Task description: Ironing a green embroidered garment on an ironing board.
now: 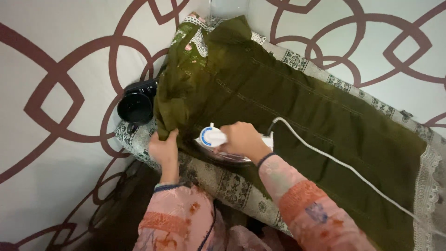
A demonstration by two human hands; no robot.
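A dark olive green garment (288, 107) lies spread over a padded ironing surface with a patterned grey cover (232, 183). My right hand (244, 139) grips the handle of a white electric iron (218, 142), which rests flat on the garment's near edge. My left hand (163, 148) pinches a bunched fold of the green cloth at the left end of the surface. Both sleeves are pink with a floral print.
The iron's white cord (334, 160) runs across the garment toward the lower right. A black round object (135, 106) sits at the left end of the surface. A white sheet with maroon looping lines (55, 93) covers the area around.
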